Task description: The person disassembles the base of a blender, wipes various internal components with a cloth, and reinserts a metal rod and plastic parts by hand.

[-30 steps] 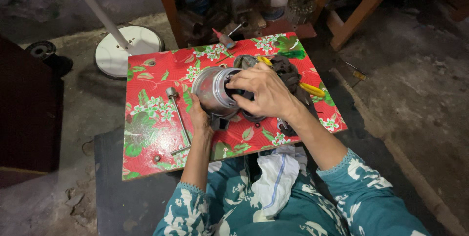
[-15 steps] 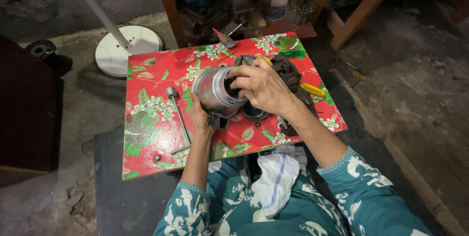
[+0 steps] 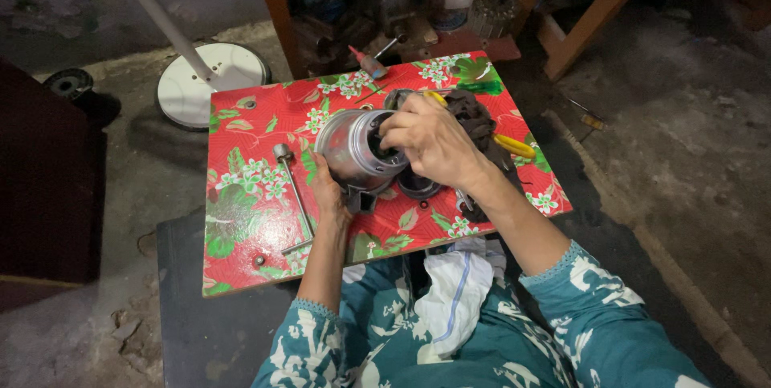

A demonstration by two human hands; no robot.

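Two hands work one part: since a second ago the metal motor housing (image 3: 357,149) sits slightly more upright near the board's (image 3: 241,235) middle — little else moved. Left hand (image 3: 328,194) cups its underside; right hand (image 3: 434,140) fingers pinch together inside its open end

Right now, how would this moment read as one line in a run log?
left hand: steadies round grey metal housing | right hand: fingers at housing's open end | surface: red floral-covered board | nearby: long metal rod
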